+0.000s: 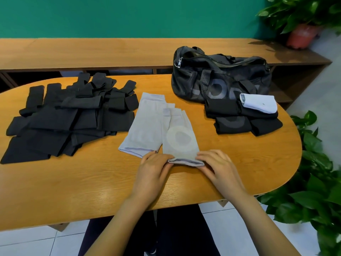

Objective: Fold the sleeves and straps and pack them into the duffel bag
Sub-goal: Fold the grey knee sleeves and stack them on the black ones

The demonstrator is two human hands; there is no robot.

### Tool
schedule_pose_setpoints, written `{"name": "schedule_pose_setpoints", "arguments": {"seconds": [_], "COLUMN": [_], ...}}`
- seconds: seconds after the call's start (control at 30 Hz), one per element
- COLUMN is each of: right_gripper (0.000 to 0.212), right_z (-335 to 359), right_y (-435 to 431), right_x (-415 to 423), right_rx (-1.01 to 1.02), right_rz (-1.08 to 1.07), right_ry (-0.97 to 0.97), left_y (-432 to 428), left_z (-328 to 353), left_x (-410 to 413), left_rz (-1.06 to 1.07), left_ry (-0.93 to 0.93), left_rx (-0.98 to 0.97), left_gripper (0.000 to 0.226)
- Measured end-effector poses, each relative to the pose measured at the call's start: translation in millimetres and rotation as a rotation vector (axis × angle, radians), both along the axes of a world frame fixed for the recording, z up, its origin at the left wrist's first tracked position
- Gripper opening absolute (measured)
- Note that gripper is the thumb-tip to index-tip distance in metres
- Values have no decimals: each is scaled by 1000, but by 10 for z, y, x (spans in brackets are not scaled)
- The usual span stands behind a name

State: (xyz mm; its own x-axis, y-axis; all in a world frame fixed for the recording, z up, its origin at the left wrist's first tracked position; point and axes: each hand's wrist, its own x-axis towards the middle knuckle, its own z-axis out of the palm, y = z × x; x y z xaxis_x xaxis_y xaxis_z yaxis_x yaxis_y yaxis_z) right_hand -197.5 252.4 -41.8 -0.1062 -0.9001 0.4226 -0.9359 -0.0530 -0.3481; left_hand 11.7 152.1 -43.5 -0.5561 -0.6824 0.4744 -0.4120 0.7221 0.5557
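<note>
- Head view: a rounded wooden bench carries everything, and two bare forearms reach in from its near edge.
- The ringed grey sleeve lies flat near the middle of the bench. Its pale ring print faces up and its narrow end points away from the person.
- The left hand and the right hand meet at that sleeve's near hem.
- The left grip is narrow, with thumb and curled fingers pinching the hem's left corner. The right grip pinches the right corner likewise, and the hem is raised a little off the wood.
- A plain grey sleeve lies just to the left, angled, with the ringed one overlapping its edge.
- A loose black pile of unfolded sleeves and straps spreads over the bench's left part, apart from the grey pair.
- The black duffel bag sits at the far right of the bench, a zip pull hanging at its left end.
- A folded black stack rests just in front of the bag, with a folded white sleeve on top.
- Leafy potted plants stand to the right, and a green wall runs behind.
</note>
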Motion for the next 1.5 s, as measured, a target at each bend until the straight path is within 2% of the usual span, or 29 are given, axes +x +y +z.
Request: {"name": "schedule_pose_setpoints", "arguments": {"seconds": [0.2,0.43,0.53,0.63,0.7,0.77,0.8,0.87,1.0,1.1,1.3,1.5], "right_gripper": [26,37,43,47,43,42,49,62,62,65,65,63], "right_z": [31,62,100,110,103,100,99,119,59,44,52,46], "right_y": [-35,-85,-108,-157,-171,-153,-142,-123,-93,-93,-79,-61], "right_x": [81,148,146,128,129,135,134,131,108,91,98,99], "right_rx": [-131,-42,34,86,94,55,53,120,300,375,370,314], "right_rz": [-130,-210,-251,-260,-257,-260,-244,-114,163,182,231,241], "right_ry": [-117,-240,-342,-392,-411,-304,-208,-23,277,250,238,205], "left_y": [46,53,58,28,-2,-21,-23,-25,-26,-28,-39,-61], "left_z": [60,102,105,57,15,-21,-38,-65,-69,-64,-58,-59], "left_x": [8,-6,25,44,46,52,56,57,53,51,56,63], "left_rz": [73,143,111,-24,-97,-114,-114,-113,-113,-105,-94,-72], "left_ry": [60,192,146,-5,-101,-179,-200,-216,-235,-243,-223,-154], "left_rx": [53,279,177,-34,-64,-9,10,21,26,42,119,167], "left_gripper": [30,38,37,39,45,53,56,58,58,60,67,52]}}
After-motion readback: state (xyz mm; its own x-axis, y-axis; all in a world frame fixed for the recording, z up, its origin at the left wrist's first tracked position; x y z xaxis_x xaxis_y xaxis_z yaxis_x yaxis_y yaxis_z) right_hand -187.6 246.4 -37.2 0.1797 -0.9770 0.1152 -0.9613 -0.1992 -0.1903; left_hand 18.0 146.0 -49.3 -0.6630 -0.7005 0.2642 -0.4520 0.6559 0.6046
